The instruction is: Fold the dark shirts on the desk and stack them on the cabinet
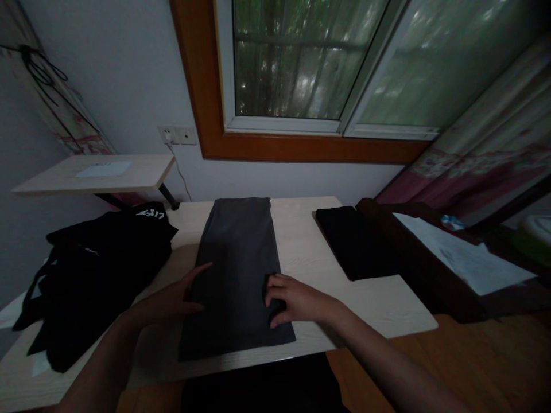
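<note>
A dark grey folded cloth [236, 246], perhaps a garment, lies flat and lengthwise on the pale wooden table [301, 246]. At its left edge is my left hand [172, 301], thumb and forefinger spread apart over the fabric; its other fingers are hard to see. My right hand [293, 298] rests at the right edge with fingers bent and the thumb apart from them. Dark shadow lies under those fingertips, and no fabric shows pinched between them.
A heap of black clothes [107, 264] with white lettering covers the table's left side, below a small raised shelf [94, 175]. To the right lies a folded black cloth [357, 241]. Beyond it, a white sheet [460, 252] rests on a dark surface. A window [310, 69] is behind.
</note>
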Available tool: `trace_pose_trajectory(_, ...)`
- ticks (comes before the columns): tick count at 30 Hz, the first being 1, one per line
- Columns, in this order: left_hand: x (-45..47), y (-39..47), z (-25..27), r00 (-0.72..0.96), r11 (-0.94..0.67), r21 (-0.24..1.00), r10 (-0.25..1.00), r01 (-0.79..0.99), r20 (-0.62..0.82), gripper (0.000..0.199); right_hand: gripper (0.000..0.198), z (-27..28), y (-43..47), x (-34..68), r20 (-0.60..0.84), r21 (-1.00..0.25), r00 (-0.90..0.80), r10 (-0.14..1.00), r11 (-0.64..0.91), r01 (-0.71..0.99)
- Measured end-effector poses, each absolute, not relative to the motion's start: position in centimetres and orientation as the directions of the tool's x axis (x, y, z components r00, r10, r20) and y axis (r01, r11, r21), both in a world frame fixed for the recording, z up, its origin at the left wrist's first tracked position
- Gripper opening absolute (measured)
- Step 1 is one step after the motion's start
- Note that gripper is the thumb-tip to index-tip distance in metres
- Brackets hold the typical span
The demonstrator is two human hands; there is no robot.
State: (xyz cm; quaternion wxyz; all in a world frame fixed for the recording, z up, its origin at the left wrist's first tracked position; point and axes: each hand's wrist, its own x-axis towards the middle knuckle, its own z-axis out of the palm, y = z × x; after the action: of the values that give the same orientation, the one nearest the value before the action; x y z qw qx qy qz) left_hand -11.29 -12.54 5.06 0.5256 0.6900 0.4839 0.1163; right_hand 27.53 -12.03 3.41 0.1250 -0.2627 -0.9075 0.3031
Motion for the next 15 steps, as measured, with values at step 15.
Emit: trace_pose_trajectory(15,-13.9,-14.2,5.0,0.540,0.047,0.692,0.589,0.720,-0.602,0.032,0.035,4.3,-13.0,29.8,-0.035,-0.663,-0.837,0.546,0.613,0.429)
